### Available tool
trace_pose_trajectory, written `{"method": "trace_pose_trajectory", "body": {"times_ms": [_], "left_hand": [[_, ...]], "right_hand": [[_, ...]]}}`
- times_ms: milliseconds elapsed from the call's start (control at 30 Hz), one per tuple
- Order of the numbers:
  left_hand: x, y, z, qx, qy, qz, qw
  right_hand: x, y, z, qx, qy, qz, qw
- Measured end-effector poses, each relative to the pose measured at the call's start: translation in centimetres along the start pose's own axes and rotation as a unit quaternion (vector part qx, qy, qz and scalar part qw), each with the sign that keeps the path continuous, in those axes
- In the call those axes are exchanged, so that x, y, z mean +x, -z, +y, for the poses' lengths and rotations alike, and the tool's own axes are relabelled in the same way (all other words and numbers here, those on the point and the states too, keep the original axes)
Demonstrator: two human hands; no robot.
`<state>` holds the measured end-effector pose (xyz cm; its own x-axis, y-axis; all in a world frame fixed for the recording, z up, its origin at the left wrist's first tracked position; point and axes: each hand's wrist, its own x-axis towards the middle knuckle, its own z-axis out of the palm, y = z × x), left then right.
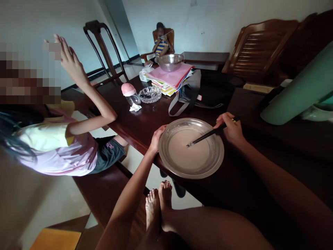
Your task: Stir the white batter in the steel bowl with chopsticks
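Note:
A wide metal basin (191, 173) stands at the edge of the dark wooden table, holding a pale, cloudy liquid (188, 158). My left hand (156, 139) grips the basin's left rim, its fingers partly hidden behind the rim. In my right hand (231, 128), at the basin's right side, is a pair of dark chopsticks (204, 137). They slant down to the left, and their tips dip into the liquid near the middle.
Behind the basin are a grey-black bag (205, 88), a stack of papers (169, 76) under a metal bowl (170, 62), a glass ashtray (150, 94) and a pink-capped bottle (130, 93). A green cylinder (293, 88) leans at right. One person sits left, arm raised; another sits farther back.

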<state>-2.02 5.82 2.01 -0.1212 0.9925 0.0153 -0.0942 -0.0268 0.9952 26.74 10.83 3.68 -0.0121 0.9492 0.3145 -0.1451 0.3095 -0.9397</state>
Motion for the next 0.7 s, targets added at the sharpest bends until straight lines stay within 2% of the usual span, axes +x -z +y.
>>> {"method": "trace_pose_trajectory", "body": {"times_ms": [167,333,500,700], "left_hand": [[-0.12,-0.08,0.18,0.007,-0.005,0.002,1.0],[-0.35,-0.1,0.43,0.014,-0.01,-0.001,1.0],[-0.27,-0.06,0.48,0.021,-0.011,0.001,1.0],[-0.17,-0.03,0.32,0.01,-0.005,-0.005,1.0]], "right_hand": [[-0.08,-0.18,-0.01,0.015,0.001,-0.032,0.999],[0.19,-0.06,-0.25,0.019,0.02,0.013,1.0],[0.18,-0.1,-0.26,0.007,0.007,-0.021,1.0],[0.33,0.1,-0.18,0.029,0.016,0.002,0.999]]}}
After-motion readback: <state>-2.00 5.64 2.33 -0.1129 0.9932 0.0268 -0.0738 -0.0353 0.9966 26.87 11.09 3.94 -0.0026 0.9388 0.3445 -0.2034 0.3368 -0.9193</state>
